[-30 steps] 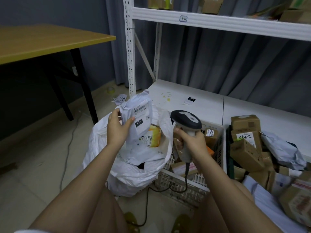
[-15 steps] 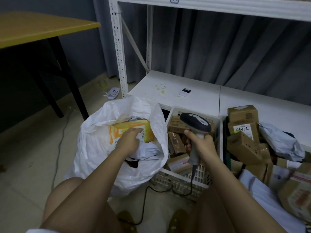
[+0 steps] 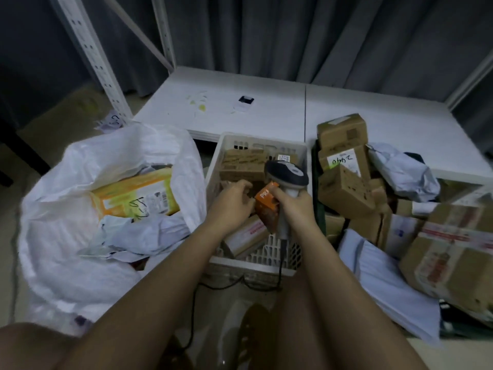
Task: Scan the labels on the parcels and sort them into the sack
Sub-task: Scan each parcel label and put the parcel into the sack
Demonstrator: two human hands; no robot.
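The small orange carton (image 3: 266, 206), standing up among the brown boxes in the white crate (image 3: 262, 259), looks light and stiff, so pinching its flat sides should serve. The left hand (image 3: 234, 201) curls its fingers at its edge, while the right hand (image 3: 296, 206) grips the barcode scanner (image 3: 286, 172). The carton reads "PR…", and a yellow parcel (image 3: 138, 194) lying in the white sack (image 3: 66, 236) carries a barcode label and an unreadable scrawl.

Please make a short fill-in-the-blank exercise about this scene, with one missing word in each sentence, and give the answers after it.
1. The right hand grips the handle of a barcode ____.
2. The left hand reaches into the white plastic ____ of boxes.
3. The yellow parcel lies inside the white ____ on the floor.
4. The small packet between the two hands is ____ in colour.

Answers: scanner, crate, sack, orange
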